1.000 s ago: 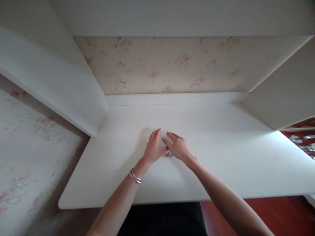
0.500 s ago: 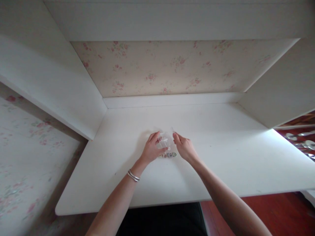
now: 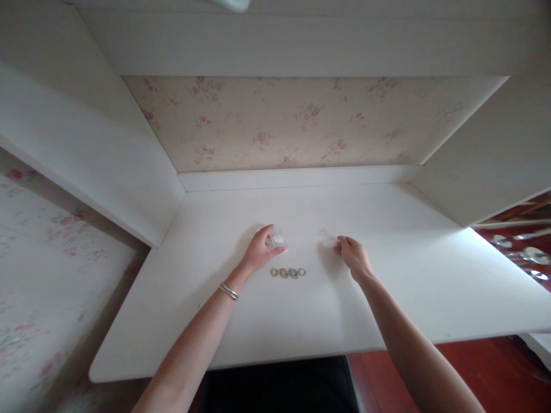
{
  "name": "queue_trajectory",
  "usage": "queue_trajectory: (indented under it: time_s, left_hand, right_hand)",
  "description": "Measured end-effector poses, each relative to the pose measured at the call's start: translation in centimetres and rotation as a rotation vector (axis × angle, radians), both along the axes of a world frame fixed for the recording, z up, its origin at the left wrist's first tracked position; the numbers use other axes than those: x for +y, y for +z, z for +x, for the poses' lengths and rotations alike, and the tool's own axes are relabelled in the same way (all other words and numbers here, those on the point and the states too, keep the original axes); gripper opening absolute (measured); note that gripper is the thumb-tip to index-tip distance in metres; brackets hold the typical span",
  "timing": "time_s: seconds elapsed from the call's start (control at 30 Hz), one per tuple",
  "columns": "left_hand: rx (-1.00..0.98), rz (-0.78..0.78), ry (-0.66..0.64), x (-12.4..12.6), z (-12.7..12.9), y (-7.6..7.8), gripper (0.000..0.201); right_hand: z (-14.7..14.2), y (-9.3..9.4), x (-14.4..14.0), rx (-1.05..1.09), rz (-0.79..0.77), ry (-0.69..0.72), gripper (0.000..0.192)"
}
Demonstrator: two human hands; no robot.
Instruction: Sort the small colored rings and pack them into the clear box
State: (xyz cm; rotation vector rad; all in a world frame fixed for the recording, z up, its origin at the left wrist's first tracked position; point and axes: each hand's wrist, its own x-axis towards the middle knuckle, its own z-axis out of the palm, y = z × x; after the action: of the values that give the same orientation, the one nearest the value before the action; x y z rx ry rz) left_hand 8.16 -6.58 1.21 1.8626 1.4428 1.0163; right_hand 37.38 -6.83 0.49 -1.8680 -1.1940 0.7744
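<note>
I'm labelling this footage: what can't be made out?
In the head view:
Clear plastic container: partly covered by left hand.
Clear, thin plastic piece: outline blurred, held end covered by right hand.
Four small coloured rings: fine detail too small.
Pale, rounded object: cut off by top edge.

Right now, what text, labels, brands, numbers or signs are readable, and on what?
None readable.
Clear container in left hand: no legible text.
Clear piece in right hand: none legible.
Four small round items: any markings too small to read.
Wallpaper: flowers, no lettering visible.

Clear container partly behind the left hand, its outline blurry.
</note>
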Motion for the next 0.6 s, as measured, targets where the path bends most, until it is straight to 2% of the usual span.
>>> queue_trajectory:
  time_s: [0.23, 0.43, 0.6]
  left_hand:
    - [0.114, 0.019, -0.040, 1.1, -0.6, -1.2, 0.073]
    - [0.183, 0.078, -0.091, 1.8, -0.6, -1.8, 0.070]
    - [0.160, 0.051, -0.121, 1.1, -0.9, -1.5, 0.073]
  right_hand:
    - [0.8, 0.2, -0.9, -0.249, -0.017, 0.043, 0.047]
    - [-0.1, 0.3, -2.4, -0.281, -0.045, 0.074, 0.054]
    - [-0.5, -0.9, -3.6, -0.316, 0.074, 0.016, 0.054]
